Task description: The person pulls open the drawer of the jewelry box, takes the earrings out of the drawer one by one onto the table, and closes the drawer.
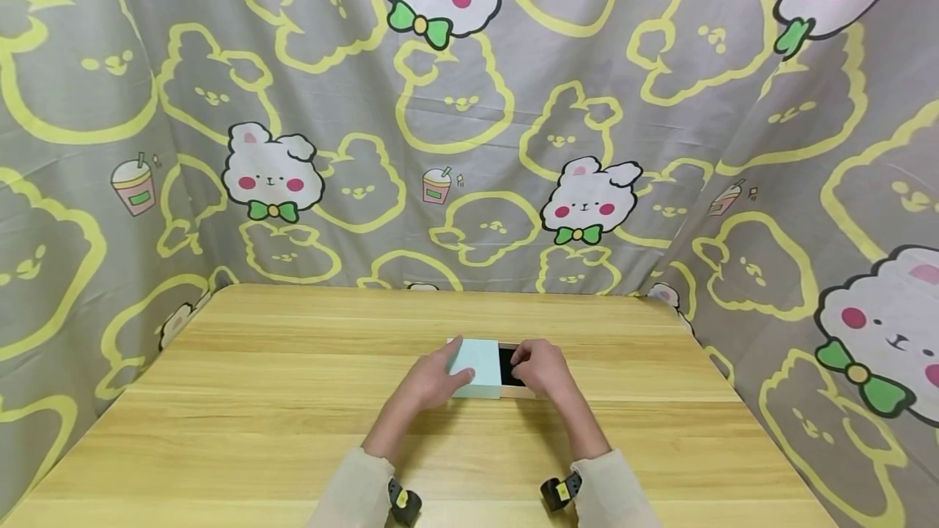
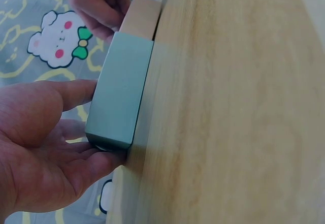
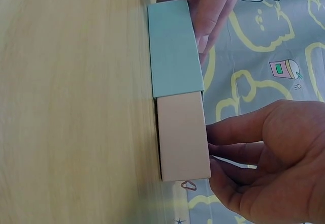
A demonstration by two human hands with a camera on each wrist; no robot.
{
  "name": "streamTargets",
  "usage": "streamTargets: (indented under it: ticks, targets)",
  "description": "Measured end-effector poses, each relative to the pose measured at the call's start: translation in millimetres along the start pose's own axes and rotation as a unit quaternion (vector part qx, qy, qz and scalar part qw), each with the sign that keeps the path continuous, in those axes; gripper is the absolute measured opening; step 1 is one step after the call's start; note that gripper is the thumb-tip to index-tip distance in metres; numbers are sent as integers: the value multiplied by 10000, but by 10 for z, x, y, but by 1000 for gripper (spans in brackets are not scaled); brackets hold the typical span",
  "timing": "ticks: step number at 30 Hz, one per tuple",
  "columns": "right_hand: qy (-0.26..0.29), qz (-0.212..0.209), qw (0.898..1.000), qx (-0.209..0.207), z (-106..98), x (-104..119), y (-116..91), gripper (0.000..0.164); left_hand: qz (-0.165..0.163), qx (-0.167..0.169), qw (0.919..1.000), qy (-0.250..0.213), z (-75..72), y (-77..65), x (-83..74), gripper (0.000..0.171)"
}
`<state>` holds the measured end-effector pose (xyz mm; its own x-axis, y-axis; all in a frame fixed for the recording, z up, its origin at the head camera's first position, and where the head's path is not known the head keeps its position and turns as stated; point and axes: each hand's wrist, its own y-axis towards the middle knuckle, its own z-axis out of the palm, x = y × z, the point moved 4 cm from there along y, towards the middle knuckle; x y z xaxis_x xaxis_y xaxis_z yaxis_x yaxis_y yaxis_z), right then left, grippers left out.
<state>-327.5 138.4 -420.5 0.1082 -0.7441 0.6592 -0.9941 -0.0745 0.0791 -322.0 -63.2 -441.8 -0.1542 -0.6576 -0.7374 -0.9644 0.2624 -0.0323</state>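
A small slide-out box lies on the table, with a mint-green sleeve (image 1: 481, 358) and a tan drawer (image 3: 184, 137) drawn partly out to the right. Black shows inside the drawer in the head view. My left hand (image 1: 431, 377) grips the sleeve at its left end, thumb on the top near the front and fingers around the end and back. Over the drawer's right end is my right hand (image 1: 544, 367). Its fingers curl in over the black interior and hold the drawer at that end. My palm hides part of the drawer's right end.
The box stands on a light wood-grain table (image 1: 293, 414). A grey curtain (image 1: 352, 104) printed with yellow outlines and white cartoon animals hangs behind the table and along both sides. Each wrist carries a small black camera (image 1: 403, 503) on a strap.
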Motion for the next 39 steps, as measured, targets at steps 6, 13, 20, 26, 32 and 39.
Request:
streamTargets:
  ticks: [6,13,20,26,32,39]
  targets:
    - [-10,112,9999,83,4,1,-1,8,24,-12,10000,13,-3,-4,-3,70]
    - [-39,83,9999,96,17,-14,1,10,93,-4,10000,1,6,-11,-11,69]
    - [-55,26,10000,5,42,-29,-1,15,131,11,9999,19,7,-18,-17,69]
    - [-58,-61,9999,-99,39,-36,3,15,143,16,9999,4,6,-17,-20,70]
    - [-114,-18,9999,-99,53,-54,19,15,142,6,9999,-5,0,-4,-14,70]
    - [-106,-3,9999,-125,69,-61,27,17,136,-10,9999,17,0,-2,-12,70]
